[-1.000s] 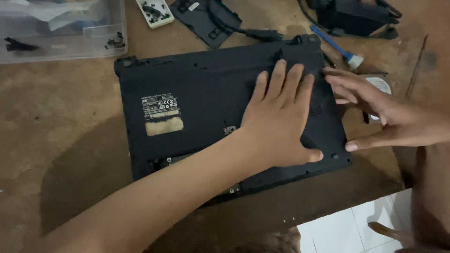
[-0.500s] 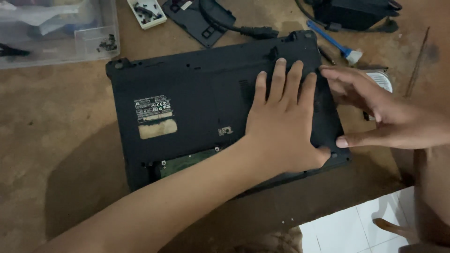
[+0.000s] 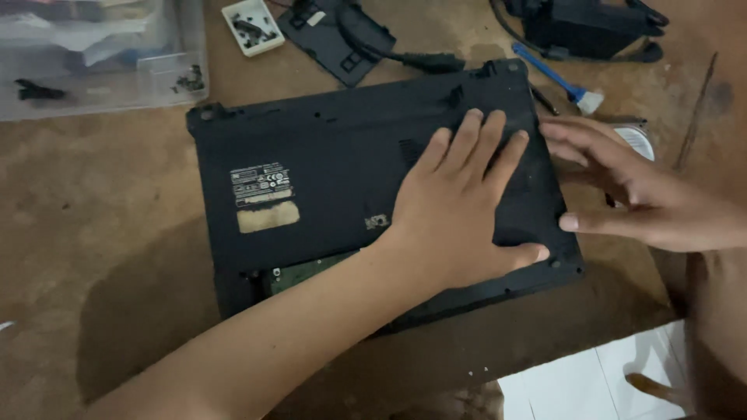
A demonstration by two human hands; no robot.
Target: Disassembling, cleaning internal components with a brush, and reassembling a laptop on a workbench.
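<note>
— Sliding toward the table's near edge now, that upturned black laptop (image 3: 342,187)?
— Shifting, yes; lying underside up, left hand (image 3: 459,210) pressing flat, fingers spread, likely steadying. Right hand (image 3: 646,194) open wide, touching its right edge.
— Crowding anything?
— Sitting beyond the laptop: clear box (image 3: 101,54), black cover (image 3: 334,39), blue brush (image 3: 556,78).

White rectangular label (image 3: 261,183) on the black laptop underside (image 3: 327,148), tan torn sticker patch (image 3: 268,217) just below it
</note>
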